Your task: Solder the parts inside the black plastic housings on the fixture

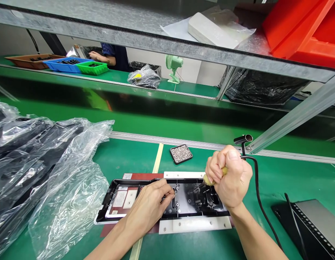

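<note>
A long black plastic housing (183, 216) lies in a fixture with white strips (194, 225) and a reddish-brown base. My right hand (229, 177) is wrapped round the yellow handle of a soldering iron (209, 179), whose metal tip slants down to the left over the housing's interior. A black cord runs from behind that fist. Over the middle of the housing, my left hand (153, 198) has thumb and fingers pinched together by a row of small posts. Whatever is between those fingertips is too small to make out. Behind the housing sits a small black tray (181, 154) of tiny metal pieces.
Clear plastic bags (70, 173) with dark parts cover the left side. A black stand with a metal tube (243, 139) rises behind my right hand. A dark metal box (310, 227) lies at right. Overhead runs a shelf with a red bin (300, 32). Across the bench, a person (113, 56) works near trays.
</note>
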`<state>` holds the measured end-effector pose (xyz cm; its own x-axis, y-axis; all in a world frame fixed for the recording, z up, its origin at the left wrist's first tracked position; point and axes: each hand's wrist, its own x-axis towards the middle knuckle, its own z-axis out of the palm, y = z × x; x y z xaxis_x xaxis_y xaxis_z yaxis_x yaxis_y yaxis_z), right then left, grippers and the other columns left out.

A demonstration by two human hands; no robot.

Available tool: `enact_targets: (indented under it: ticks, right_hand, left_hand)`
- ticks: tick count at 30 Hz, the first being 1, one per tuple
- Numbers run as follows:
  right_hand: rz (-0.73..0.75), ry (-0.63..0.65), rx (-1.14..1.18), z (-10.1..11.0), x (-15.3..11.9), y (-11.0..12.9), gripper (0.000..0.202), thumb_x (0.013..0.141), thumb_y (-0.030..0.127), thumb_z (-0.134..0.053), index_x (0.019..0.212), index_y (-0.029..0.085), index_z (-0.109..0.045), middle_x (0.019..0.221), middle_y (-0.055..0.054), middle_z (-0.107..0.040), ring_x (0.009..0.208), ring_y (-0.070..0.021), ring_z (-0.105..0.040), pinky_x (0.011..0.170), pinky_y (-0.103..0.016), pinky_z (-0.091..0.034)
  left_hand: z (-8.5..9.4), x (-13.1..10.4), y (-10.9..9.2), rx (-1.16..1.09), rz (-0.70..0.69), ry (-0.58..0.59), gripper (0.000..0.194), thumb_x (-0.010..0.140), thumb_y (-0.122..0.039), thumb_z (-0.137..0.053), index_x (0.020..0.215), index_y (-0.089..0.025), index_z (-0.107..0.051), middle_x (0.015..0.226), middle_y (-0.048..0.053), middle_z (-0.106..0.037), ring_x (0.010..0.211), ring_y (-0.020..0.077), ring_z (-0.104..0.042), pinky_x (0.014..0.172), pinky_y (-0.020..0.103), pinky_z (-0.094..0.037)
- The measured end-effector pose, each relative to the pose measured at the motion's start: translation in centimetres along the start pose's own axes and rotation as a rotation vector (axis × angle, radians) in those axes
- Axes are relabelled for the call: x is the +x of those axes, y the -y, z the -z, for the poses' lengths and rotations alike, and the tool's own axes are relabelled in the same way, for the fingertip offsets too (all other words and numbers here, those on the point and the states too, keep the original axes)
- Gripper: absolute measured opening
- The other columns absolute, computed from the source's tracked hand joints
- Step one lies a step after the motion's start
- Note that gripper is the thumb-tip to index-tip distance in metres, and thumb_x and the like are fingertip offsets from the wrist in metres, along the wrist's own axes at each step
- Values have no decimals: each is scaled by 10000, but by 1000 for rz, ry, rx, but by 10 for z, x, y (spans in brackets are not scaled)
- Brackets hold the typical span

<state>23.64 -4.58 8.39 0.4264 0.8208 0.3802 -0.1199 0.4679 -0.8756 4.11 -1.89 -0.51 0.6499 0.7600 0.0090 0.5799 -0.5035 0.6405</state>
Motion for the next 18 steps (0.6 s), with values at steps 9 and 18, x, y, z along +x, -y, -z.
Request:
enact_targets:
  ticks: [9, 18]
  right_hand:
    - [1, -6, 2, 0, -1, 1, 431, 997, 433, -535, 644, 219, -411, 505, 73, -335, 399, -66, -318, 327, -193, -291]
    - [-3, -13, -11, 1, -1, 1, 425, 978, 440, -562, 646, 218, -418, 502, 76, -339, 395, -61, -316, 336, -191, -294]
  left_hand:
    - [-1, -2, 1, -7, 7, 1, 201, 1007, -219, -526, 877, -215, -679, 894, 4, -647, 762, 156, -614, 691, 279, -396]
    - [-1, 0, 1, -8, -7, -11, 195, 997, -188, -527, 858, -215, -662, 878, -5, -646, 761, 149, -603, 688, 275, -386]
